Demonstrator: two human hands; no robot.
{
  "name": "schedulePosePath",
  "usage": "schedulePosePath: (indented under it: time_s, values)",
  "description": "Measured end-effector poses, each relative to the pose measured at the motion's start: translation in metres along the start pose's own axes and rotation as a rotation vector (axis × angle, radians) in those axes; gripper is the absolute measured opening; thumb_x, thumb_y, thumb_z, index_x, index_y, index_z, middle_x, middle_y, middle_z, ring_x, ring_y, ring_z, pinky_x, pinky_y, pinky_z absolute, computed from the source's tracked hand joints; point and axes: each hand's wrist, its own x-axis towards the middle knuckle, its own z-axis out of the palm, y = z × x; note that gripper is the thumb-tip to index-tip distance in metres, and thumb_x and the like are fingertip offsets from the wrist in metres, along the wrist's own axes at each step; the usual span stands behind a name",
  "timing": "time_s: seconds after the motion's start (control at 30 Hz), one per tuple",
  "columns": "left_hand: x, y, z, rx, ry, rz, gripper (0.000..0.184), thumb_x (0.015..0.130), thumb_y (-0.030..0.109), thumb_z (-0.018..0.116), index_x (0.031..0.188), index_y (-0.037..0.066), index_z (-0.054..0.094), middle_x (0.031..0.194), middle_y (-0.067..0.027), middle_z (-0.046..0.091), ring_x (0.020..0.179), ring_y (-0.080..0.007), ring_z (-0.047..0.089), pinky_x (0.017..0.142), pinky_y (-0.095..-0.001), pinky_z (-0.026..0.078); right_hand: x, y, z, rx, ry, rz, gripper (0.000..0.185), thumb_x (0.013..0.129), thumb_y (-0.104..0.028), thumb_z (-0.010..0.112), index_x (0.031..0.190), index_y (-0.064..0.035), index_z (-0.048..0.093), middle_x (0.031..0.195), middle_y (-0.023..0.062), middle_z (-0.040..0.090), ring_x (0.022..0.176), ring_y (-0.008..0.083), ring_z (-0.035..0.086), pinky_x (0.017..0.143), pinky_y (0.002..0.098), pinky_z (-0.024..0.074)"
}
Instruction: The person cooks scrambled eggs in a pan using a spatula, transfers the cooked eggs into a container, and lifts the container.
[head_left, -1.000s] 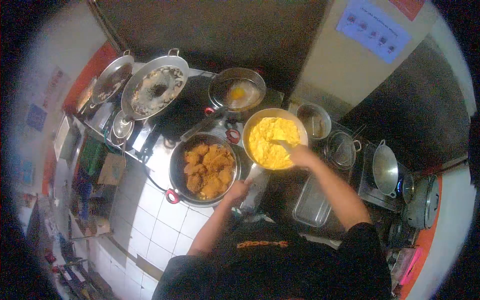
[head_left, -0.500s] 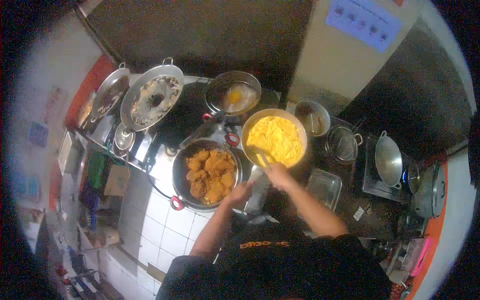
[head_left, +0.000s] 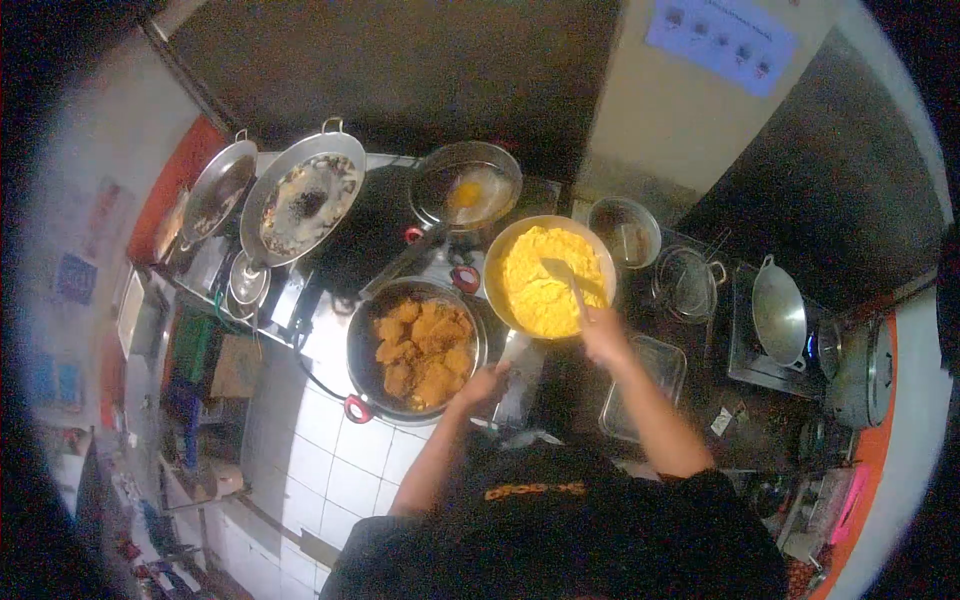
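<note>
A frying pan [head_left: 497, 300] full of yellow scrambled egg [head_left: 540, 285] sits in front of me. My left hand [head_left: 484, 385] is closed around its pale handle [head_left: 514, 350]. In my right hand [head_left: 606, 340], slightly blurred, is a spatula [head_left: 568, 277] whose flat blade lies over the egg at the pan's middle right. Left of the frying pan is a dark pot [head_left: 358, 345] with red handle grips, holding brown crumb-coated pieces [head_left: 425, 350]. Behind stands another pan [head_left: 430, 165] with an egg yolk in it.
Two large woks [head_left: 262, 185] [head_left: 215, 215] stand at the left back. A clear rectangular tray [head_left: 645, 390] lies right of my right forearm. Farther right are a sieve [head_left: 688, 285], a bowl [head_left: 625, 232], and an empty wok [head_left: 778, 310] on a burner beside a large pot [head_left: 865, 375].
My right hand has moved rightward, carrying the spatula blade from the pan's lower left across to its middle right. My left hand stays on the handle.
</note>
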Motion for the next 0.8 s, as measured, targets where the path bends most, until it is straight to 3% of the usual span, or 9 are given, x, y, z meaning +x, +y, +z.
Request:
schedulePosePath:
  time_s: [0.1, 0.17, 0.27, 0.4, 0.47, 0.5, 0.6, 0.67, 0.8]
  values:
    - [-0.002, 0.004, 0.001, -0.081, -0.041, -0.118, 0.050, 0.087, 0.049, 0.040, 0.090, 0.000, 0.054, 0.063, -0.0026, 0.051, 0.051, -0.0116, 0.048, 0.046, -0.0285, 0.040, -0.020, -0.037, -0.045, -0.228, -0.143, 0.075, 0.022, 0.082, -0.020, 0.046, 0.087, -0.0031, 0.059, 0.050, 0.0090, 0.051, 0.034, 0.0212, 0.050, 0.034, 0.0333, 0.0418]
    - [-0.002, 0.004, -0.001, -0.060, -0.064, -0.084, 0.054, 0.086, 0.051, 0.040, 0.091, 0.000, 0.054, 0.063, -0.0022, 0.051, 0.050, -0.0121, 0.047, 0.045, -0.0280, 0.039, -0.031, -0.050, -0.058, -0.661, -0.370, -0.103, 0.023, 0.081, -0.016, 0.048, 0.091, -0.0004, 0.061, 0.057, 0.0137, 0.055, 0.048, 0.0240, 0.056, 0.048, 0.0361, 0.0459]
    - [0.014, -0.017, 0.001, -0.086, -0.126, -0.109, 0.053, 0.086, 0.051, 0.040, 0.092, 0.000, 0.053, 0.060, -0.0012, 0.049, 0.047, -0.0112, 0.044, 0.043, -0.0275, 0.036, -0.024, -0.012, -0.029, -0.882, -0.394, -0.140, 0.026, 0.078, -0.009, 0.045, 0.097, -0.0016, 0.060, 0.069, 0.0196, 0.059, 0.063, 0.0310, 0.059, 0.060, 0.0387, 0.0473]
    - [0.022, -0.036, -0.002, 0.115, -0.095, 0.177, 0.051, 0.086, 0.049, 0.040, 0.092, 0.000, 0.053, 0.057, -0.0004, 0.048, 0.046, -0.0110, 0.043, 0.041, -0.0274, 0.035, -0.004, 0.034, 0.026, -0.747, -0.150, -0.265, 0.033, 0.074, -0.009, 0.046, 0.104, -0.0011, 0.057, 0.087, 0.0231, 0.059, 0.082, 0.0372, 0.059, 0.073, 0.0428, 0.0469]
    - [0.018, -0.023, 0.000, -0.082, -0.146, -0.094, 0.051, 0.086, 0.047, 0.040, 0.093, -0.002, 0.053, 0.057, -0.0023, 0.051, 0.047, -0.0151, 0.047, 0.044, -0.0308, 0.039, 0.021, 0.054, 0.043, -0.612, 0.156, -0.584, 0.030, 0.074, -0.009, 0.048, 0.100, 0.0010, 0.058, 0.089, 0.0234, 0.058, 0.080, 0.0396, 0.058, 0.071, 0.0443, 0.0470]
    - [0.013, -0.017, 0.000, -0.082, -0.117, -0.026, 0.052, 0.086, 0.050, 0.040, 0.090, -0.001, 0.053, 0.058, -0.0021, 0.051, 0.047, -0.0155, 0.048, 0.044, -0.0309, 0.039, 0.044, 0.061, 0.041, -0.731, 0.011, -0.412, 0.026, 0.073, -0.010, 0.050, 0.095, -0.0004, 0.059, 0.085, 0.0226, 0.059, 0.077, 0.0388, 0.058, 0.069, 0.0437, 0.0473]
    - [0.011, -0.020, 0.005, -0.084, -0.057, -0.012, 0.050, 0.085, 0.052, 0.040, 0.083, 0.003, 0.052, 0.055, 0.0006, 0.045, 0.046, -0.0120, 0.043, 0.042, -0.0286, 0.036, 0.058, 0.028, 0.015, -0.734, -0.055, -0.349, 0.021, 0.075, -0.008, 0.045, 0.089, -0.0031, 0.060, 0.076, 0.0219, 0.059, 0.073, 0.0353, 0.059, 0.066, 0.0436, 0.0463]
    - [0.011, -0.018, 0.003, -0.095, -0.075, -0.051, 0.049, 0.085, 0.053, 0.040, 0.080, 0.006, 0.051, 0.054, 0.0021, 0.042, 0.046, -0.0100, 0.040, 0.042, -0.0271, 0.034, 0.039, -0.009, 0.003, -0.525, -0.015, -0.192, 0.018, 0.076, -0.012, 0.048, 0.084, -0.0010, 0.060, 0.072, 0.0201, 0.060, 0.070, 0.0362, 0.059, 0.065, 0.0435, 0.0468]
    - [0.010, -0.017, 0.005, -0.249, -0.126, -0.071, 0.043, 0.086, 0.049, 0.043, 0.081, 0.007, 0.051, 0.055, 0.0019, 0.044, 0.046, -0.0101, 0.040, 0.042, -0.0271, 0.034, 0.081, 0.001, 0.017, -0.647, 0.077, -0.345, 0.023, 0.073, -0.013, 0.051, 0.087, 0.0024, 0.061, 0.084, 0.0239, 0.060, 0.077, 0.0372, 0.059, 0.069, 0.0435, 0.0472]
